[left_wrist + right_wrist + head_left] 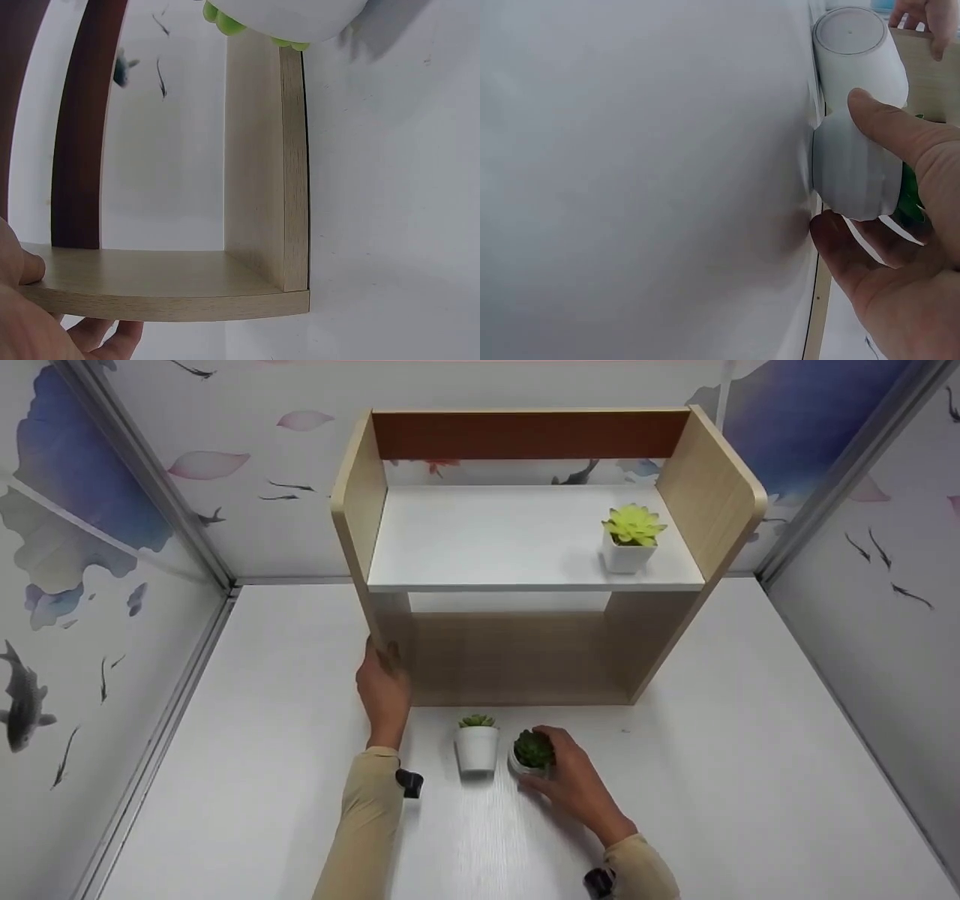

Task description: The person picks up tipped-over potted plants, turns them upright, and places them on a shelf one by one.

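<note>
Closest are two tan sleeves (367, 825), each with a small black gadget (409, 783) at the wrist. The right hand (574, 780) is curled round a small white pot with ridged sides (855, 165), thumb on one side and fingers on the other. That pot is upright at the white table (247, 720), but I can't tell if its bottom touches. A bushy dark green plant (534, 748) is in it. Just left of it, a smooth round white pot (477, 750) lies on its side on the table. Its flat bottom faces the person and its light green plant (477, 721) points at the shelf. The left hand (384, 690) grips the left side of that pale wood shelf (705, 502), thumb inside and fingers outside. The shelf stands on the table behind the two pots, with a flat white board (487, 540) higher up and a red-brown strip (532, 435) across its back. On the white board's right end stands a boxy white pot (628, 559) holding a pointy yellow-green plant (634, 525). Farthest back are white walls (195, 525) with dark fish, pink petals and big blue shapes.
</note>
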`<state>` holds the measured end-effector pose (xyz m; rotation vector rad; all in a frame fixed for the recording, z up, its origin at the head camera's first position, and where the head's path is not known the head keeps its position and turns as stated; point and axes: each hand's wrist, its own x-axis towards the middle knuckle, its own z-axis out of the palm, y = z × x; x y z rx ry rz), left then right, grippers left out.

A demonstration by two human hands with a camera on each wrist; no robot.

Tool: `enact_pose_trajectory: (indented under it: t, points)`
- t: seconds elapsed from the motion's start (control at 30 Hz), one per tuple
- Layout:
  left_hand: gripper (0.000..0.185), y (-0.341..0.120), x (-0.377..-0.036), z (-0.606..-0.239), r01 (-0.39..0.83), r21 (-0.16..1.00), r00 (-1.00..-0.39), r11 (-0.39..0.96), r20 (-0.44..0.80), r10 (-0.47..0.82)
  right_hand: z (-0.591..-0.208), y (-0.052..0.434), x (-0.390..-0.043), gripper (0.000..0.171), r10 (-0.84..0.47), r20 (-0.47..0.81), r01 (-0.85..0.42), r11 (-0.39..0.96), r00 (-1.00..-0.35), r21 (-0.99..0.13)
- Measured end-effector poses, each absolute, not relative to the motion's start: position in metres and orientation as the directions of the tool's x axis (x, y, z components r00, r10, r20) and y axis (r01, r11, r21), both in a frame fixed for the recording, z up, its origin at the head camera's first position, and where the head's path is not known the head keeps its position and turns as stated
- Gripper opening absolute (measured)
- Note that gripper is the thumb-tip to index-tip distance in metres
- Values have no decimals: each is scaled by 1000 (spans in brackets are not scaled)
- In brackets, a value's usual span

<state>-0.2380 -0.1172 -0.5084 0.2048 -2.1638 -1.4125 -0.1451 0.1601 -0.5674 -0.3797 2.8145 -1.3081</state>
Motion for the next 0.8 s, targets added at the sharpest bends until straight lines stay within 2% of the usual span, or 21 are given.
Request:
enact_pose_trajectory:
  t: [0.4, 0.8]
  points:
    - [42, -117, -239, -509, 166, 881, -841, 443, 360, -403, -549, 166, -146, 70, -209, 121, -225, 603, -970, -765]
    - [42, -118, -240, -510, 156, 876, -835, 457, 363, -413, -500, 169, -145, 71, -187, 176, -252, 574, -967, -779]
